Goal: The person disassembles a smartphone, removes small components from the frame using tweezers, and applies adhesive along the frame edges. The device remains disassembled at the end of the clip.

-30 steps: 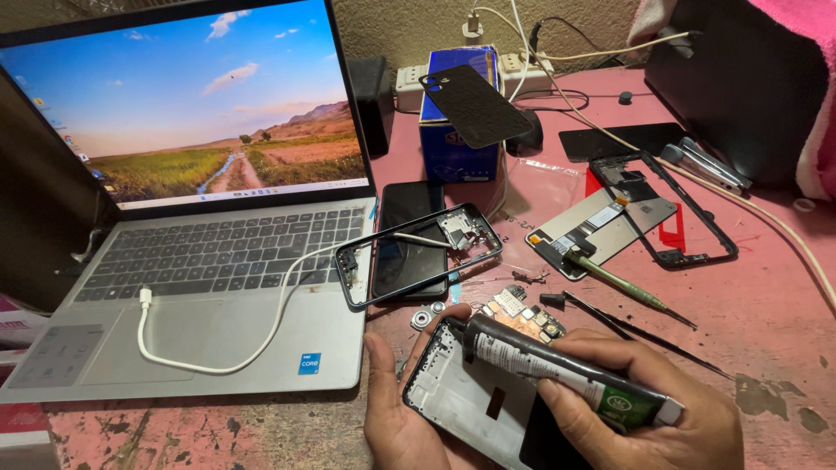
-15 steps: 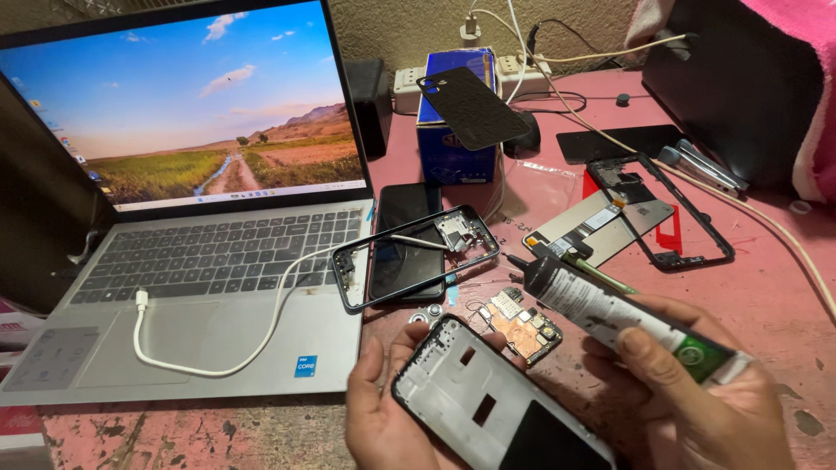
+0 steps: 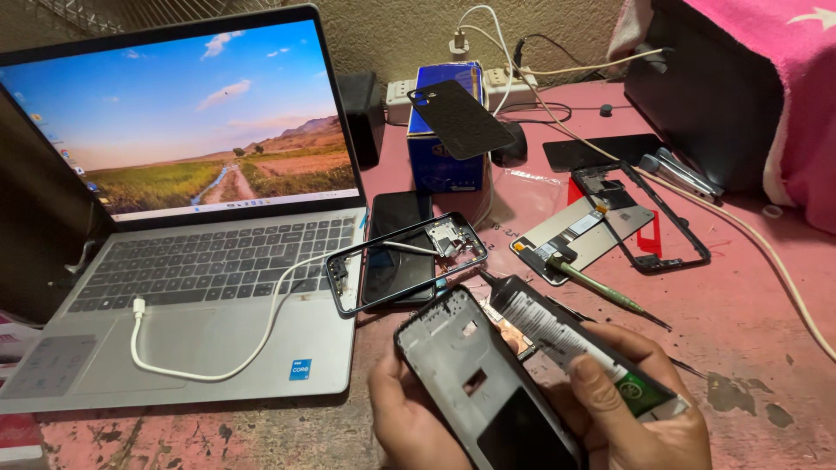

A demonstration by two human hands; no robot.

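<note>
My left hand (image 3: 409, 422) grips the lower left edge of a bare phone frame (image 3: 475, 379), held tilted above the pink table. My right hand (image 3: 627, 409) is shut on a glue tube (image 3: 566, 339) with a black nozzle, whose tip rests at the frame's upper right corner. A small circuit board (image 3: 509, 335) lies on the table just behind the frame, partly hidden by the tube.
An open laptop (image 3: 192, 261) with a white cable sits at left. A second phone frame (image 3: 405, 261) lies over a dark phone beside it. A screwdriver (image 3: 601, 292), a display panel (image 3: 583, 239), another frame (image 3: 644, 218), a blue box (image 3: 444, 130) and a power strip (image 3: 453, 87) lie farther back.
The phone frame has been lifted and tilted closer to me. The glue tube swung from pointing away over the table to laying its nozzle against the frame's top corner.
</note>
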